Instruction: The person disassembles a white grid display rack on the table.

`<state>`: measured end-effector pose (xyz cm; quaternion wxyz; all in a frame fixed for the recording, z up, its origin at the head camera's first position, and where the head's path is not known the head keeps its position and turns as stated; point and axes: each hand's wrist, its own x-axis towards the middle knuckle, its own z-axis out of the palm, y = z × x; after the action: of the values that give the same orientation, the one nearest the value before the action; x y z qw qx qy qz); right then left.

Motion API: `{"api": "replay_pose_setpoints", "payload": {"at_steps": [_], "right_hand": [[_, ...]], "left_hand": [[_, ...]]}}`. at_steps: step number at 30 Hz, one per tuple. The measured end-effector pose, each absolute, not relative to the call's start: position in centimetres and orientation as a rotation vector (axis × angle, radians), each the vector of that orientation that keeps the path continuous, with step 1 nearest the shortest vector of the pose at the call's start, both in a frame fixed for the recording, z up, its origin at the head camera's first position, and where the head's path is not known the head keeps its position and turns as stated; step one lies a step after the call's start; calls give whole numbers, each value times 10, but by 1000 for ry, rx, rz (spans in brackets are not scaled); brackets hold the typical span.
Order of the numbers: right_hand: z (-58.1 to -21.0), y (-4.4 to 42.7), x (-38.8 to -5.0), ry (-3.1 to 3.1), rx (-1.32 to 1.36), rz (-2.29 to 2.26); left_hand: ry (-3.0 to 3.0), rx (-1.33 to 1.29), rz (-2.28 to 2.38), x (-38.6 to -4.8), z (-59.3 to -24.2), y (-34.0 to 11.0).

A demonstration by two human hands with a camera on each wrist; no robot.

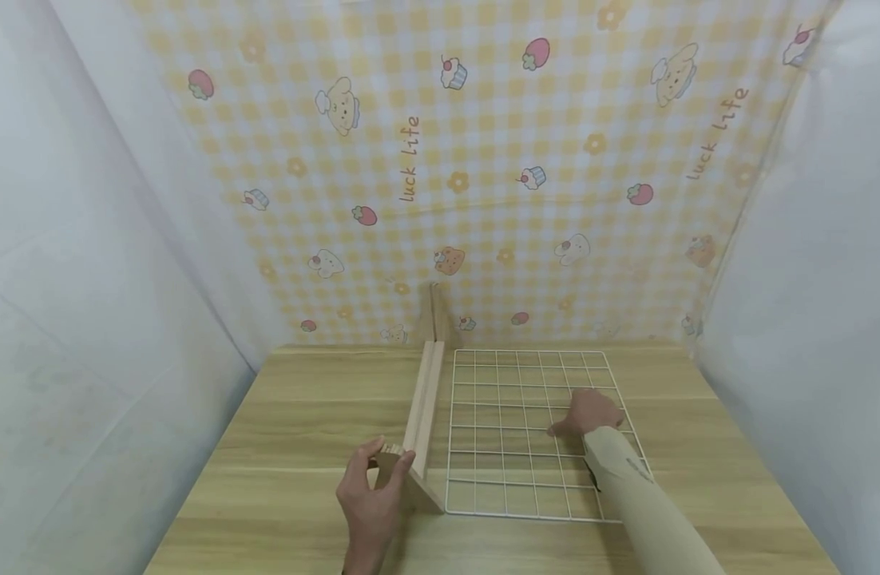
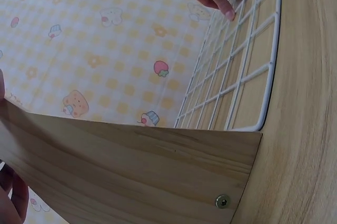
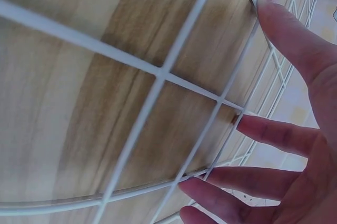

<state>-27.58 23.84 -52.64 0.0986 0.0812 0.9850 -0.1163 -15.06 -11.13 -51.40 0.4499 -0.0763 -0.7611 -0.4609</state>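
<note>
My left hand (image 1: 371,499) pinches the top of a wooden end board (image 1: 429,491), thumb on one side and fingers on the other. That board stands upright at the near end of a long, grooved wooden rail (image 1: 424,403); a similar end board (image 1: 434,315) stands at the far end. A hex-socket bolt (image 2: 222,201) shows on the near board's face. To the right, a white wire grid panel (image 1: 508,427) lies on the table, its near left corner close to the near board. My right hand (image 1: 592,411) rests on the grid's right part, fingers spread and touching wires.
The wood-grain table (image 1: 303,431) extends to both sides of the rail and grid. Behind it hangs a yellow checked cloth (image 1: 483,144). Pale sheets (image 1: 109,319) close off the left and right sides.
</note>
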Motion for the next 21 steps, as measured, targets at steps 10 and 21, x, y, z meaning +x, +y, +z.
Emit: {"api": "replay_pose_setpoints", "payload": {"at_steps": [10, 21], "right_hand": [[-530, 237, -278, 2919, 263, -351], [-529, 240, -276, 2891, 280, -357]], "left_hand": [[-1908, -141, -1182, -149, -511, -111], [-1872, -227, -1174, -148, -511, -107]]}}
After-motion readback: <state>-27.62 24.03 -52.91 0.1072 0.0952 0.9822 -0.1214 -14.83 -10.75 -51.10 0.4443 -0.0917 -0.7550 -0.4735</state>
